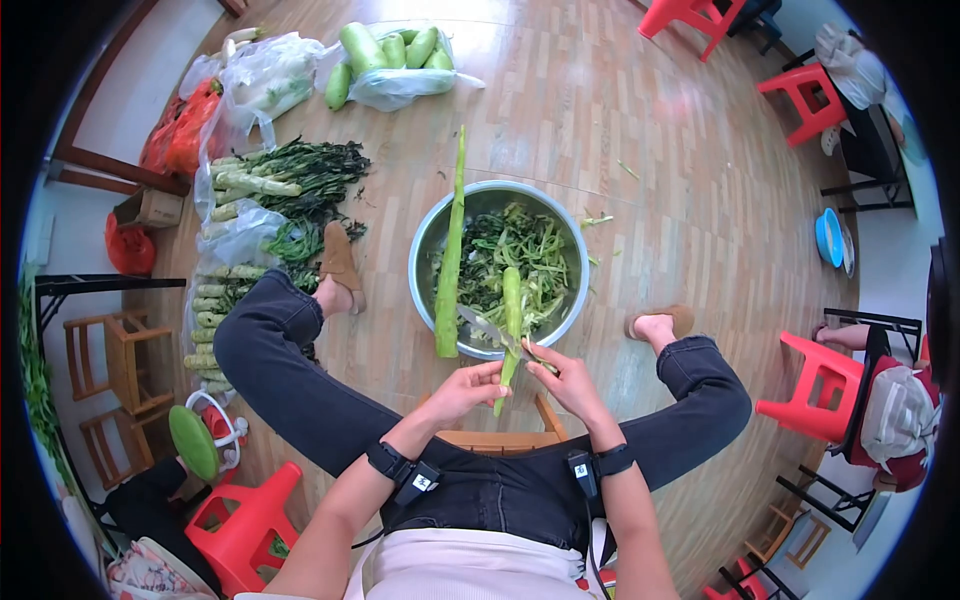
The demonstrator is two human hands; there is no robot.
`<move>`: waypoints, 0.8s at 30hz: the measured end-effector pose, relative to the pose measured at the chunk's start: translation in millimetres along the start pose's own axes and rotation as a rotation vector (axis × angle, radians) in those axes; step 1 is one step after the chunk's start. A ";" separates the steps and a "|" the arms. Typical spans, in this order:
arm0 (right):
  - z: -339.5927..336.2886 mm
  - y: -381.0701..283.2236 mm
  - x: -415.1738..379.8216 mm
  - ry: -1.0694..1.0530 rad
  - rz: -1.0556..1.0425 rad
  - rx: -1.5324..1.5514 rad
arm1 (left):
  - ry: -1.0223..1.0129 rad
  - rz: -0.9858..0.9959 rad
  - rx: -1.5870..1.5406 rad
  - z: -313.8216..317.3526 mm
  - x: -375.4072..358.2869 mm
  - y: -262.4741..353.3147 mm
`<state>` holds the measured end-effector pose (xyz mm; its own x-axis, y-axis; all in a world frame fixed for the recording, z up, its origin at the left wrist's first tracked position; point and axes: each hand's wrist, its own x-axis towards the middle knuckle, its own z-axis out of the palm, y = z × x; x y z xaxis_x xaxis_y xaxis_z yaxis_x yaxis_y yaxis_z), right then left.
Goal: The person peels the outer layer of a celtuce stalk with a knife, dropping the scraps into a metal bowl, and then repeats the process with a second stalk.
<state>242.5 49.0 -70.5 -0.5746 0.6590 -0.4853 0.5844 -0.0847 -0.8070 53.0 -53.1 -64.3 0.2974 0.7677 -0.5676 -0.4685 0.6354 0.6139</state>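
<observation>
My left hand grips the lower end of a green celtuce stem, which points away from me over the near rim of a metal basin. In my right hand is a knife, its blade lying across the stem toward the left. The fingers partly hide its handle. A long peeled celtuce stem rests across the left side of the basin. Inside the basin lies a heap of green peelings and leaves.
Unpeeled celtuce lies piled on the floor at left. Beyond it are plastic bags and a bag of pale green gourds. Red stools stand at both sides, with people seated nearby. Several scraps dot the floor right of the basin.
</observation>
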 end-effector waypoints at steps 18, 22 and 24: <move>-8.6 -26.6 -16.0 -0.215 0.067 0.166 | 0.129 0.020 0.064 1.4 2.1 -5.1; -5.8 -21.7 -13.4 -0.153 0.087 0.054 | 0.099 0.007 0.065 -2.4 3.4 -7.9; -0.2 -10.7 -11.3 -0.082 -0.017 0.040 | 0.078 0.015 0.056 -3.4 4.9 -10.2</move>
<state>242.8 42.6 -56.4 -0.6299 0.5976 -0.4960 0.5519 -0.1049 -0.8273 56.4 -56.1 -75.2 0.2235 0.7698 -0.5979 -0.4245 0.6291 0.6512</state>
